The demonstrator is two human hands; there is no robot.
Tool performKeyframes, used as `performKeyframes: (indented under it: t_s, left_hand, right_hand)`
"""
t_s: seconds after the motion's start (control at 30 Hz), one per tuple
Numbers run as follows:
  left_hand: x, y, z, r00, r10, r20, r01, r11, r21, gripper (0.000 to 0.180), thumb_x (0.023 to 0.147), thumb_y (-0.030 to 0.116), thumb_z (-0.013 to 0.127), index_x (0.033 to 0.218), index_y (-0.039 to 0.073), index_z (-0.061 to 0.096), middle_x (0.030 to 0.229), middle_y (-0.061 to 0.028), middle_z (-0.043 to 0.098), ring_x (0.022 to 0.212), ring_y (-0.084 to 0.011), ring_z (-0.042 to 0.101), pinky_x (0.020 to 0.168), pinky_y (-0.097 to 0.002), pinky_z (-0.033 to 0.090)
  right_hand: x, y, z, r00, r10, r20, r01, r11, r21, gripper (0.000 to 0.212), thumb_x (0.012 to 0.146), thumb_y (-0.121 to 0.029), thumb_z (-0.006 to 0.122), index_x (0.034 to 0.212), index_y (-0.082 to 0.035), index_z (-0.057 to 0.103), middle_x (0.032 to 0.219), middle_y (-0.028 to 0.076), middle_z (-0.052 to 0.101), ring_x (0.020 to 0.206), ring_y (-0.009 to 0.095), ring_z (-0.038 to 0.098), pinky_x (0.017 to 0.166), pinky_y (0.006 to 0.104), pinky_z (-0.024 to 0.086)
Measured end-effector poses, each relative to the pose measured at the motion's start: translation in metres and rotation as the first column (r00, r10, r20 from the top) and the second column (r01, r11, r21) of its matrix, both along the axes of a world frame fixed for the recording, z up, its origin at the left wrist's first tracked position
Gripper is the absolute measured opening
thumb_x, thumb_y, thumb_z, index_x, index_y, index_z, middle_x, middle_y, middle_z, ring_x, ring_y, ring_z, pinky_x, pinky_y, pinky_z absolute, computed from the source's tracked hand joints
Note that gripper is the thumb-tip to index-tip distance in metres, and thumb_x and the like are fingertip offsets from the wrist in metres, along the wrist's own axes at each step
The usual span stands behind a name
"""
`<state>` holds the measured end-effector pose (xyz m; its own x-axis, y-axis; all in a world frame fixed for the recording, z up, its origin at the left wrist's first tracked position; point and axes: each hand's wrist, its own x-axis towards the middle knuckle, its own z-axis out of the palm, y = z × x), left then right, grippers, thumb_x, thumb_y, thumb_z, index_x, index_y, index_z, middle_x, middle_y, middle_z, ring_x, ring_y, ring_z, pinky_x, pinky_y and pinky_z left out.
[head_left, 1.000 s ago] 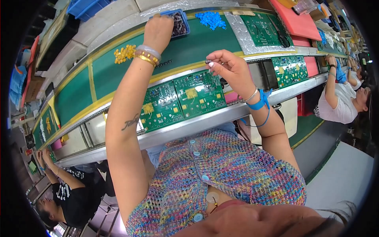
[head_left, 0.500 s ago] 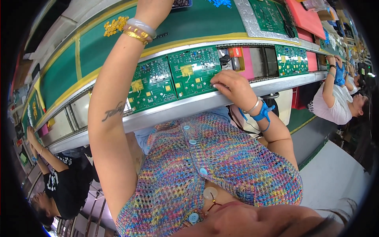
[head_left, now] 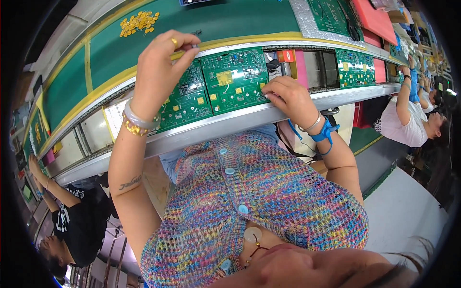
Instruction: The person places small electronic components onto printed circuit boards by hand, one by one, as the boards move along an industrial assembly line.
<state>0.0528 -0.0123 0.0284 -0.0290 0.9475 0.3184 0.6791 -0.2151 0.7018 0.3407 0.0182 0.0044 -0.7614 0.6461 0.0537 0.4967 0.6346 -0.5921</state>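
Just at the right fingers (head_left: 274, 87), the corner of a green circuit board (head_left: 238, 80).

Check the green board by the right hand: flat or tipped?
Flat: the green board lies level with the left board, near edge along the metal rail.

Electronics assembly workshop, circuit boards (head_left: 235, 79) along a rail (head_left: 230, 116), loose yellow components (head_left: 139, 24), co-workers (head_left: 408, 115) alongside

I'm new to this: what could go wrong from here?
The bangles by the left hand sit close to one green circuit board and might brush its small parts. The right hand, at the edge of the neighbouring board, could nudge it. The loose yellow discs could scatter if knocked.
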Motion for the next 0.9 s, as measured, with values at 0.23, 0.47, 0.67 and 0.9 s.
performKeyframes:
  t_s: [0.23, 0.47, 0.67, 0.9]
  left_hand:
    - [0.002, -0.025, -0.007, 0.994, 0.021, 0.107, -0.004, 0.987, -0.163, 0.013, 0.077, 0.004, 0.066, 0.090, 0.003, 0.066, 0.083, -0.0069, 0.063, 0.077, -0.0181, 0.062, 0.071, -0.0279, 0.049]
    - [0.004, -0.042, -0.016, 0.934, 0.075, 0.349, 0.035, 0.954, -0.298, 0.018, 0.078, 0.001, 0.066, 0.096, 0.001, 0.066, 0.091, -0.0073, 0.065, 0.083, -0.0144, 0.063, 0.077, -0.0255, 0.049]
    - [-0.001, -0.062, -0.012, 0.810, 0.197, 0.552, 0.076, 0.898, -0.433, 0.017, 0.081, 0.003, 0.066, 0.099, 0.002, 0.067, 0.091, -0.0030, 0.064, 0.085, -0.0101, 0.061, 0.077, -0.0229, 0.049]
    - [-0.003, -0.081, -0.013, 0.685, 0.232, 0.691, 0.034, 0.937, -0.348, 0.019, 0.082, 0.003, 0.067, 0.100, 0.002, 0.066, 0.095, -0.0024, 0.064, 0.087, -0.0096, 0.061, 0.075, -0.0220, 0.050]
  right_hand:
    - [0.000, 0.003, 0.000, 0.996, 0.082, 0.037, -0.084, 0.995, 0.058, 0.013, 0.074, -0.004, 0.064, 0.087, -0.006, 0.061, 0.088, 0.007, 0.061, 0.083, 0.027, 0.059, 0.072, 0.0364, 0.048]
    - [-0.009, 0.016, 0.009, 0.971, 0.230, 0.058, -0.234, 0.970, 0.072, 0.018, 0.073, -0.006, 0.065, 0.091, -0.008, 0.063, 0.089, 0.006, 0.061, 0.083, 0.026, 0.059, 0.071, 0.0367, 0.049]
    - [-0.067, 0.086, 0.027, 0.996, 0.062, -0.067, -0.031, 0.917, 0.397, 0.016, 0.081, -0.017, 0.061, 0.096, -0.011, 0.062, 0.086, 0.008, 0.064, 0.083, 0.028, 0.060, 0.070, 0.0392, 0.049]
    - [-0.148, 0.158, 0.020, 0.993, -0.089, -0.078, 0.117, 0.806, 0.580, 0.011, 0.077, -0.016, 0.064, 0.081, -0.006, 0.064, 0.082, 0.012, 0.062, 0.084, 0.027, 0.060, 0.071, 0.0376, 0.049]
